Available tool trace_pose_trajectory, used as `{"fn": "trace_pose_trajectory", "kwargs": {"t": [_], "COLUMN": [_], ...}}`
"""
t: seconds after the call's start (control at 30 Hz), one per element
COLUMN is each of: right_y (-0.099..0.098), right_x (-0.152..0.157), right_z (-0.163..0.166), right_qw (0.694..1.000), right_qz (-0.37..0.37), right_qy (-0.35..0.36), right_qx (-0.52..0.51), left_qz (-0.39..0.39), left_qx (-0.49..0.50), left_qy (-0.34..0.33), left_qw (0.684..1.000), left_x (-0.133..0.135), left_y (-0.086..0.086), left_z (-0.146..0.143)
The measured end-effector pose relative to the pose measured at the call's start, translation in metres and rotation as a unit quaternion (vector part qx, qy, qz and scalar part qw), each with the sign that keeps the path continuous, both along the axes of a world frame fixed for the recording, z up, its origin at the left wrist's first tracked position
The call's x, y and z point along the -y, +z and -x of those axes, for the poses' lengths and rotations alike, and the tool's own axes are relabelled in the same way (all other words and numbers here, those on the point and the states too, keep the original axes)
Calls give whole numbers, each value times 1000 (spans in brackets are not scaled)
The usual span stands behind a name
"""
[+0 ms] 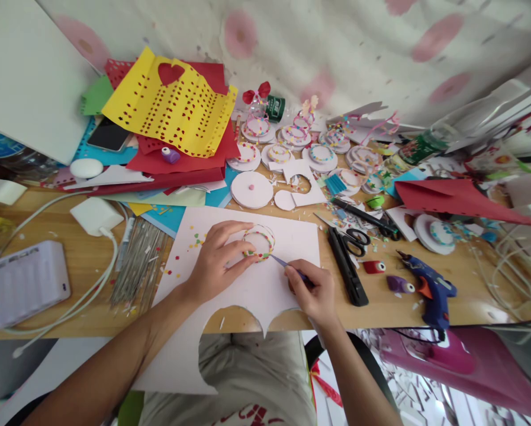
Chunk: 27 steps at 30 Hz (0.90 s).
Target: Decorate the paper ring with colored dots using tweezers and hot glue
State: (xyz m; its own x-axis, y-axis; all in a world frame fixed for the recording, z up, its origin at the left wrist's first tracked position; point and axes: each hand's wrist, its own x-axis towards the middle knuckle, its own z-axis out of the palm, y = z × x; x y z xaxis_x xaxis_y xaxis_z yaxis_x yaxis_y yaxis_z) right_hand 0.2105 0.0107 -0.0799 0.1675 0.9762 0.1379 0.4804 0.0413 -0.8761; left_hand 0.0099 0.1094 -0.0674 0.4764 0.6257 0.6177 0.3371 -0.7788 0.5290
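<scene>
My left hand (216, 260) presses down on a small clear ring with coloured dots (259, 242), fingers curled round its edge, on a white sheet of paper (251, 284). My right hand (312, 290) pinches a purple pencil (287, 266) whose tip touches the sheet at the ring's right side. Rounded pieces are cut out of the sheet's near edge.
Black scissors (351, 239), a black knife (347, 269) and a blue glue gun (429, 287) lie right of the sheet. Several decorated white discs (287, 148) stand behind it. Yellow punched paper (171, 103), a phone (109, 136), a charger with cables (95, 216) and a white box (25, 281) fill the left.
</scene>
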Motion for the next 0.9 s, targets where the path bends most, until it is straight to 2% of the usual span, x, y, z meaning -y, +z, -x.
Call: {"fn": "trace_pose_trajectory", "kwargs": {"t": [0.43, 0.9], "right_y": [0, -3], "right_x": [-1, 3], "right_z": [0, -1], "right_qw": [1000, 999], "right_qz": [-16, -2], "right_qy": [5, 6], "right_qx": [-12, -37], "left_qz": [-3, 5], "left_qx": [10, 15], "left_qy": [-14, -18], "left_qw": [1000, 1000], "left_x": [0, -1], "left_y": [-1, 0], "left_z": [0, 2]}}
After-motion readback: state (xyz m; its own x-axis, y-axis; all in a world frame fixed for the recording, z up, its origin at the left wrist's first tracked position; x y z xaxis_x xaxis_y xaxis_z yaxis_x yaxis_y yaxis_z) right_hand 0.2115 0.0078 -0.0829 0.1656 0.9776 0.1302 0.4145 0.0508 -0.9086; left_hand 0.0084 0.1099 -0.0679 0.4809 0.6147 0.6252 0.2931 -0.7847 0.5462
